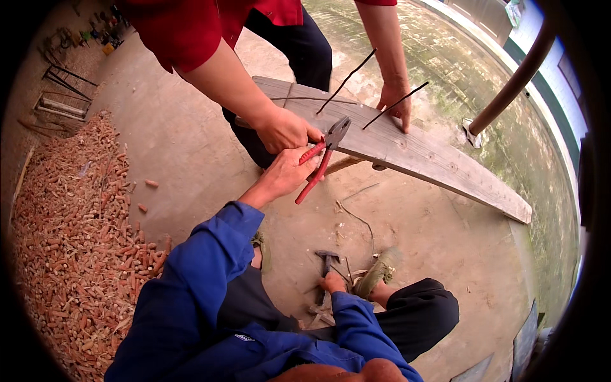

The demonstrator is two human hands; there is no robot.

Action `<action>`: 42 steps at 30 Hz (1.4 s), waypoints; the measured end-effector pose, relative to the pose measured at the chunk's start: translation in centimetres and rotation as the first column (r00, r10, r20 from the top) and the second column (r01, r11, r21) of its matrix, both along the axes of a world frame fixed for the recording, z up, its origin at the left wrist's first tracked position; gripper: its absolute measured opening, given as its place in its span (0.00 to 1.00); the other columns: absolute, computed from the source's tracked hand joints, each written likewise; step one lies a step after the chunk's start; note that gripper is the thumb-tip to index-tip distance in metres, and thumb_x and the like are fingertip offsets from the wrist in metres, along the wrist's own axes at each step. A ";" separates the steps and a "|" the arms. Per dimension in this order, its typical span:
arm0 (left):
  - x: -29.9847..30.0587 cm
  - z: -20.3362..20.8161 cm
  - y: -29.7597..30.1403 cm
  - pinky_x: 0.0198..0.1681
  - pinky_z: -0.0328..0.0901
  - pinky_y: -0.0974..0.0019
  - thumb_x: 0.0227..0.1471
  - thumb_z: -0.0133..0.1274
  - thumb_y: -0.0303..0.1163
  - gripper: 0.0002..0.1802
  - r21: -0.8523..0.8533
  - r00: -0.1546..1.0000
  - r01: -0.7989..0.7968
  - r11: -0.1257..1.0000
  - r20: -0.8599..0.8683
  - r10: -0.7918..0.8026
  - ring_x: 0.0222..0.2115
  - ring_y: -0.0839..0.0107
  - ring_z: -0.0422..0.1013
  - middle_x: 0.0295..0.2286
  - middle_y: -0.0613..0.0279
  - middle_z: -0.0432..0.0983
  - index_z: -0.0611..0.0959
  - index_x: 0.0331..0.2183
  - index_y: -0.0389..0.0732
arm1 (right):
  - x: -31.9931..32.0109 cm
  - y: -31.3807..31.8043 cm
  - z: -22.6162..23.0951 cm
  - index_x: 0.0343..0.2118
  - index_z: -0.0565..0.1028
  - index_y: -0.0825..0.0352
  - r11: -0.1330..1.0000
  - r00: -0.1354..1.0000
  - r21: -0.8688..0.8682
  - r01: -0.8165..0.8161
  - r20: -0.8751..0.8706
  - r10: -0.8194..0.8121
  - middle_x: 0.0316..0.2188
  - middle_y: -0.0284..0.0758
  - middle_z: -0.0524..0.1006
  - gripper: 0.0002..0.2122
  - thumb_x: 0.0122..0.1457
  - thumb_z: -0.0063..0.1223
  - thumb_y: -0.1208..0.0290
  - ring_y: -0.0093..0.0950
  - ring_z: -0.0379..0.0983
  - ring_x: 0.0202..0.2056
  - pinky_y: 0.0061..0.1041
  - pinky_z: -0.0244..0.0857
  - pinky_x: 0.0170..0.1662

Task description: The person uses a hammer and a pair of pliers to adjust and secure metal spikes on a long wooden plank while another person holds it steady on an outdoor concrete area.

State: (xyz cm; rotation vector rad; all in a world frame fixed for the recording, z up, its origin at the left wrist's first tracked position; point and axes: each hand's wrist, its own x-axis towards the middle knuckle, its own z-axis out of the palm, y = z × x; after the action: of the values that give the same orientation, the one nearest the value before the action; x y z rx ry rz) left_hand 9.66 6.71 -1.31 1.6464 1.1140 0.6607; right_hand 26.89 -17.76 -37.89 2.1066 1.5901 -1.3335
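Note:
My left hand is closed on one red handle of a pair of pliers, whose metal jaws point up over the edge of a wooden plank. A co-worker's hand touches the same handle from above, and their other hand rests on the plank. Low between my legs, my right hand grips a hammer, its dark head just above the fist. Two dark bent wires stick up from the plank. A thinner wire or cord lies across its left part.
A large heap of corn cobs covers the floor at left, with a few loose cobs beside it. A metal frame stands behind the heap. At right rises a brown pole. A thin wire lies on the floor near my shoe.

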 end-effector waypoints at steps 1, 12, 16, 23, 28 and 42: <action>0.0 0.0 0.0 0.29 0.68 0.69 0.58 0.43 0.33 0.14 -0.020 1.000 -0.001 1.000 0.013 0.002 0.27 0.75 0.73 0.27 0.60 0.79 0.75 0.42 0.35 | -0.1 -0.4 -0.3 0.34 0.77 0.70 0.997 0.998 0.044 0.057 -0.011 -0.056 0.39 0.51 0.75 0.22 0.49 0.51 0.52 0.47 0.72 0.43 0.42 0.66 0.46; -0.2 0.8 0.2 0.23 0.68 0.72 0.57 0.44 0.30 0.10 -0.222 0.997 0.079 0.972 0.028 -0.075 0.21 0.77 0.71 0.25 0.62 0.76 0.76 0.38 0.35 | -0.3 1.6 1.4 0.18 0.68 0.66 0.788 0.620 -0.246 0.565 -0.504 -0.601 0.14 0.36 0.68 0.14 0.55 0.46 0.63 0.32 0.67 0.18 0.32 0.64 0.22; -1.0 -3.5 1.5 0.23 0.68 0.70 0.51 0.48 0.28 0.08 -0.179 0.951 0.247 0.952 -0.146 -0.274 0.19 0.76 0.72 0.21 0.61 0.76 0.78 0.29 0.33 | 2.1 6.5 5.0 0.24 0.63 0.59 0.370 -0.112 -0.823 0.431 -0.456 -0.883 0.15 0.25 0.62 0.06 0.56 0.40 0.76 0.20 0.60 0.15 0.22 0.57 0.18; 1.0 -8.6 1.5 0.15 0.62 0.68 0.31 0.46 0.23 0.07 -0.320 0.761 0.205 0.925 -0.543 -0.356 0.14 0.71 0.71 0.13 0.60 0.72 0.77 0.20 0.36 | 9.3 10.3 23.2 0.26 0.65 0.62 0.524 -0.008 -0.601 0.604 -0.662 -0.749 0.18 0.27 0.65 0.05 0.59 0.43 0.72 0.19 0.61 0.16 0.22 0.58 0.17; 3.6 -10.4 0.4 0.17 0.66 0.68 0.34 0.46 0.23 0.09 -0.334 0.694 0.200 0.921 -0.615 -0.374 0.19 0.70 0.77 0.16 0.58 0.76 0.80 0.21 0.37 | 10.8 7.0 37.4 0.38 0.67 0.64 0.649 0.319 -0.122 0.751 -0.793 -0.520 0.20 0.27 0.66 0.08 0.60 0.48 0.67 0.18 0.62 0.17 0.20 0.58 0.17; 7.9 -20.0 -3.3 0.19 0.65 0.60 0.49 0.51 0.34 0.12 -0.377 0.747 0.288 0.881 -0.487 -0.452 0.19 0.59 0.75 0.20 0.52 0.77 0.80 0.31 0.35 | 15.0 12.5 33.8 0.33 0.68 0.69 0.548 0.667 0.440 0.711 -0.668 -0.331 0.14 0.31 0.66 0.08 0.57 0.42 0.69 0.22 0.62 0.12 0.24 0.57 0.14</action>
State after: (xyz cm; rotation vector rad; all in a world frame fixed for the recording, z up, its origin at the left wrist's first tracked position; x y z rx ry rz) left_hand 17.52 3.43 -21.32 1.7871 1.1595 -0.2743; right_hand 41.90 -5.24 -4.07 3.1153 1.9133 -1.8460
